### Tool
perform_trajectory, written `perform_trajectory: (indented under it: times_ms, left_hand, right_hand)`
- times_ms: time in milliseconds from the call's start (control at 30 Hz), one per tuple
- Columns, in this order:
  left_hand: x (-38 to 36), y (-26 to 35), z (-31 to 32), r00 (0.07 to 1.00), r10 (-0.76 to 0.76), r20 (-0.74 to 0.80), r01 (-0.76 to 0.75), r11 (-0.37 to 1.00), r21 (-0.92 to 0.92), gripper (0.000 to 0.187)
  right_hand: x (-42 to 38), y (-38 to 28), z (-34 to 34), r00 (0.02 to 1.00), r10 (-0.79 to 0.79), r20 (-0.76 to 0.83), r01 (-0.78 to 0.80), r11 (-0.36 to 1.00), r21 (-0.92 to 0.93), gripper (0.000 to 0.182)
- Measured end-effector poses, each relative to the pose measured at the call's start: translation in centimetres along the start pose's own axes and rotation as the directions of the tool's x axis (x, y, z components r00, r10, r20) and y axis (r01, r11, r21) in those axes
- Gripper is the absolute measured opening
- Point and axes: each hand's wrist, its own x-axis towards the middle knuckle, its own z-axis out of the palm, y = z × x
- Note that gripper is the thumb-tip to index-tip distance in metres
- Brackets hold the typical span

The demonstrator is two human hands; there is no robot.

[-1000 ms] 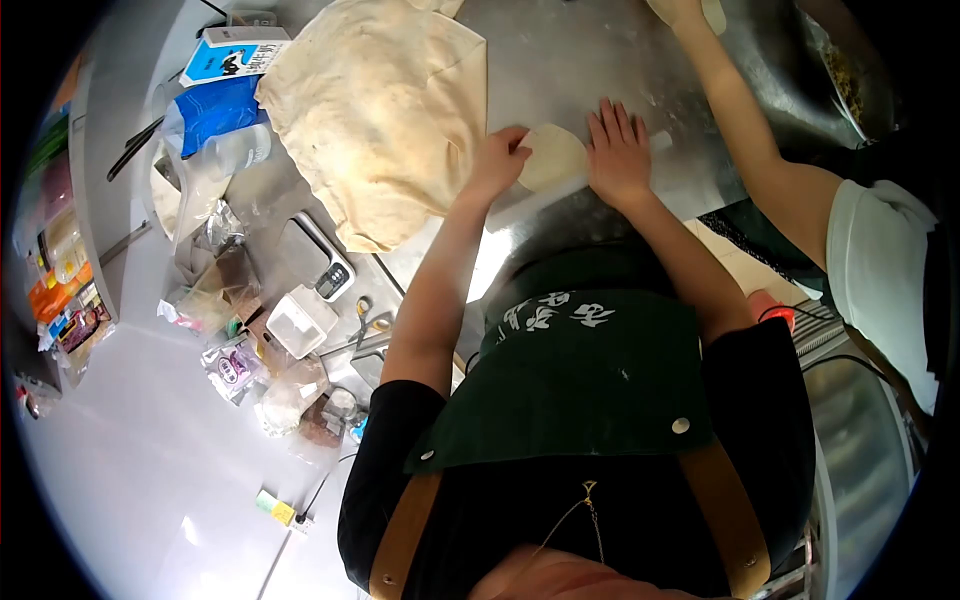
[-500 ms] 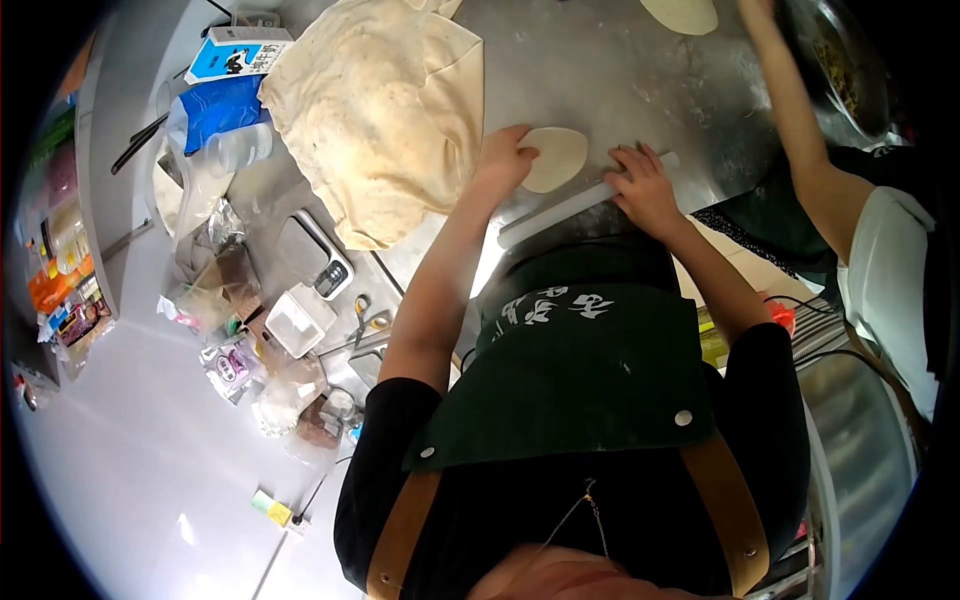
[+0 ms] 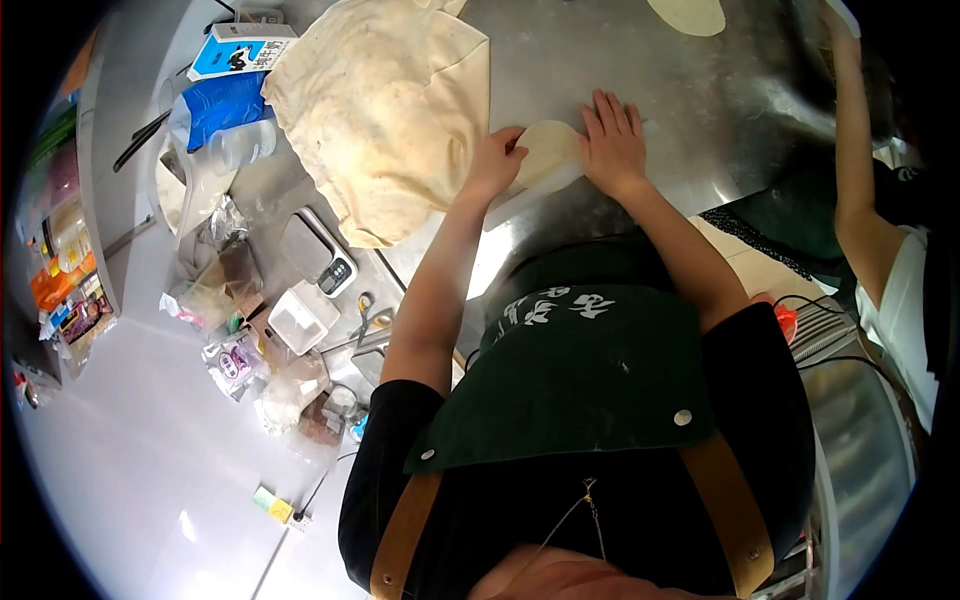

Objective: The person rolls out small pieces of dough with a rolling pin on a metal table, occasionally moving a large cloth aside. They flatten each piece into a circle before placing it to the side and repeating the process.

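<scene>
A thin round dough sheet (image 3: 548, 147) lies on the metal worktop, right in front of me. My left hand (image 3: 496, 163) is closed on its left edge, thumb and fingers pinching the rim. The white rolling pin (image 3: 556, 182) is smeared by motion and lies across the near part of the dough. My right hand (image 3: 613, 148) rests flat over the pin's right part, fingers stretched out and pointing away from me. That palm hides some of the pin.
A large cream cloth (image 3: 390, 120) covers a heap to the left. Another dough sheet (image 3: 690, 14) lies at the far edge. Further left are a milk carton (image 3: 240, 52), a kitchen scale (image 3: 322, 252) and scissors (image 3: 372, 318). A co-worker's arm (image 3: 852, 130) reaches in at right.
My right hand has pushed the rolling pin forward onto the dough, and its fingers have straightened. My left hand keeps the dough's edge. The co-worker's arm has shifted right.
</scene>
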Motion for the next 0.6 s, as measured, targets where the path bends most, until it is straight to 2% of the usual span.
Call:
perform_trajectory:
  times_ms: [33, 133, 233, 267, 367, 467, 567, 600]
  left_hand:
    - [0.2, -0.3, 0.0, 1.000, 0.013, -0.007, -0.013, 0.997, -0.079, 0.031]
    - [1.0, -0.7, 0.1, 0.998, 0.032, -0.046, -0.038, 0.988, -0.147, 0.029]
    - [1.9, 0.0, -0.2, 1.000, 0.020, -0.001, -0.020, 0.989, -0.144, 0.028]
    - [2.0, 0.9, -0.5, 1.000, -0.006, 0.009, 0.006, 0.998, -0.061, 0.024]
    - [3.2, 0.7, -0.3, 0.994, 0.078, 0.082, -0.099, 0.954, 0.283, 0.024]
    - [2.1, 2.4, 0.1, 0.991, 0.099, 0.092, -0.132, 0.866, 0.482, 0.024]
    - [-0.2, 4.8, 0.7, 0.984, 0.140, 0.113, -0.179, 0.775, 0.606, 0.025]
    - [-0.9, 5.3, 0.7, 0.985, 0.138, 0.106, -0.173, 0.831, 0.528, 0.027]
  right_hand:
    - [-0.5, 0.1, 0.0, 1.000, 0.006, 0.006, -0.006, 1.000, -0.005, 0.044]
    - [-0.6, 0.1, -0.5, 0.997, 0.005, 0.072, -0.003, 1.000, -0.026, 0.047]
    - [3.7, -0.7, 0.1, 0.996, 0.017, 0.092, -0.008, 0.994, -0.106, 0.048]
    - [3.6, -0.8, 0.1, 0.997, 0.009, 0.072, -0.003, 0.996, -0.084, 0.049]
    - [3.2, -0.6, 0.3, 0.999, -0.034, 0.010, 0.034, 0.999, -0.026, 0.053]
    - [-1.7, 0.7, -0.9, 0.994, -0.109, 0.033, 0.106, 0.993, 0.059, 0.057]
    - [-4.2, 2.8, -2.7, 0.973, -0.217, 0.077, 0.203, 0.966, 0.157, 0.049]
    - [-4.7, 3.6, -3.4, 0.960, -0.258, 0.107, 0.237, 0.956, 0.175, 0.045]
